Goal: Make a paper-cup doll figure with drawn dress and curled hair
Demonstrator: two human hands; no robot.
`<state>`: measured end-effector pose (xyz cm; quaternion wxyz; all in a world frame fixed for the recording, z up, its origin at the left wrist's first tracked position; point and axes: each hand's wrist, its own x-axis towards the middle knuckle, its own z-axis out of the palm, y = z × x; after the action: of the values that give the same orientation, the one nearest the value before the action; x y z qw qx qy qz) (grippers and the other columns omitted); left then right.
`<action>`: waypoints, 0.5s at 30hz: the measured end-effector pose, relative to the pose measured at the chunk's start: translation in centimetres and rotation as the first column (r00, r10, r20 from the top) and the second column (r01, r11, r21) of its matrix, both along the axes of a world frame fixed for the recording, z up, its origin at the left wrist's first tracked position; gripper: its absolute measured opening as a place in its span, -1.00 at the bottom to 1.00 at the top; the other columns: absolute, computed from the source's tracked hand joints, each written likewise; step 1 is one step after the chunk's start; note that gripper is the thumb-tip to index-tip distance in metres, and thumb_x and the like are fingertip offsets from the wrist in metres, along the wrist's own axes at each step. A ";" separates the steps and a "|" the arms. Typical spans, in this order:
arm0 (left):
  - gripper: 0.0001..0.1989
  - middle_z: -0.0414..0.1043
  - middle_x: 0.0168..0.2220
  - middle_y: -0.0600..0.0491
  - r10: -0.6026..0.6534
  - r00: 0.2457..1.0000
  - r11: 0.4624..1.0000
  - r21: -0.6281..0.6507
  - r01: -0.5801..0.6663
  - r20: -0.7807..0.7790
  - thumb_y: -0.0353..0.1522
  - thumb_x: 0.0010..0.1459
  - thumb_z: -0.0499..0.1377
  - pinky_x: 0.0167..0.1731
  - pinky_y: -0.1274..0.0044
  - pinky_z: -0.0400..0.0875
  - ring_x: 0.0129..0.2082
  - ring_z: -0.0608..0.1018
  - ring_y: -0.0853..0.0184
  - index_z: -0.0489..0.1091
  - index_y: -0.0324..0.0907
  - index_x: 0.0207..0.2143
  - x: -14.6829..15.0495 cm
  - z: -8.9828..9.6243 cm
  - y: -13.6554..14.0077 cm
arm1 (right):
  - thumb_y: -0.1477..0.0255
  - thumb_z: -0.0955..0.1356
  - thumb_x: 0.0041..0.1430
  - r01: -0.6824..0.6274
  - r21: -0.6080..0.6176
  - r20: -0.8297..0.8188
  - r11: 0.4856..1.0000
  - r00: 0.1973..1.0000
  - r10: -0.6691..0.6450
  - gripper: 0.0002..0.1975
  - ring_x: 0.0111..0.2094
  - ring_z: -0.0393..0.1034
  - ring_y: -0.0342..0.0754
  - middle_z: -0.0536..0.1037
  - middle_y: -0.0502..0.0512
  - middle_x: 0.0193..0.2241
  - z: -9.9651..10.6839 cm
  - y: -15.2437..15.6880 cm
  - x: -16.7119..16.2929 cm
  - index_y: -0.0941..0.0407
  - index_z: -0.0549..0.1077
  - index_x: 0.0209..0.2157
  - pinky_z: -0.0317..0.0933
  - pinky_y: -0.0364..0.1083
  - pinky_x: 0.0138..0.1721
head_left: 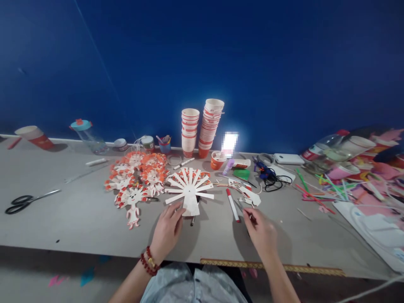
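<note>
A white paper cut-out lies in front of me, its narrow strips fanned out above a plain rectangular tail. My left hand pinches the tail's lower left edge between thumb and fingers. Under the cut-out, part of a black pen sticks out. My right hand is closed around small scissors, whose dark handles are mostly covered by the fingers; a thin blade points up and left. Just left of that hand lies a white marker with red ends. White paper scraps lie beyond it.
Finished paper figures with orange curls are heaped on the left, near black-handled scissors. Two paper cup stacks stand by the blue wall. A glue stick, a glue gun and colourful craft pieces lie to the right.
</note>
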<state>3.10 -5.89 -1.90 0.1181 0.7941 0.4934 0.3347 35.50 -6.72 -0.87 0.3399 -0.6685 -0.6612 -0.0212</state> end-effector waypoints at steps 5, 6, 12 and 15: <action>-0.70 0.34 0.08 -0.10 0.019 1.000 1.000 0.021 -0.018 -0.006 -0.49 0.27 0.01 0.02 0.25 0.42 0.07 0.41 0.16 0.34 -0.12 0.01 0.3 1.1 0.0 | 0.38 0.22 0.32 -0.309 -0.099 -0.074 0.946 0.950 0.303 -0.78 -0.36 0.46 -0.03 0.57 0.13 -0.33 0.9 0.0 -4.8 0.10 0.48 -0.26 0.30 -0.11 -0.29; -0.70 0.34 0.08 -0.10 0.017 1.000 1.000 0.026 -0.017 -0.005 -0.49 0.27 0.00 0.02 0.25 0.41 0.08 0.41 0.15 0.34 -0.12 0.01 0.3 1.3 0.0 | 0.41 0.22 0.32 -0.352 -0.131 -0.079 0.927 0.935 0.345 -0.79 -0.31 0.47 -0.02 0.58 0.12 -0.31 1.1 0.3 -6.0 0.09 0.48 -0.25 0.31 -0.10 -0.27; -0.69 0.34 0.08 -0.10 0.021 1.000 0.998 0.058 -0.020 -0.003 -0.50 0.27 -0.01 0.03 0.27 0.40 0.08 0.41 0.16 0.34 -0.12 0.01 0.2 1.3 0.2 | 0.51 0.20 0.32 -0.405 -0.264 -0.005 0.875 0.908 0.418 -0.74 -0.12 0.46 0.03 0.58 0.12 -0.15 1.4 3.2 -10.9 0.07 0.47 -0.10 0.28 -0.06 -0.10; -0.69 0.33 0.10 -0.10 0.008 1.000 0.998 0.059 -0.007 -0.009 -0.50 0.26 0.01 0.03 0.28 0.40 0.08 0.40 0.16 0.34 -0.12 0.01 0.1 1.5 0.3 | 0.54 0.20 0.31 -0.375 -0.346 0.046 0.860 0.909 0.414 -0.71 -0.14 0.47 0.00 0.56 0.11 -0.11 1.3 4.3 -11.7 0.06 0.44 -0.03 0.27 -0.10 -0.12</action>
<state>3.24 -5.62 -0.44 0.0910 0.7968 0.4869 0.3459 23.75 -2.45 0.43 0.1807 -0.5635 -0.7972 0.1200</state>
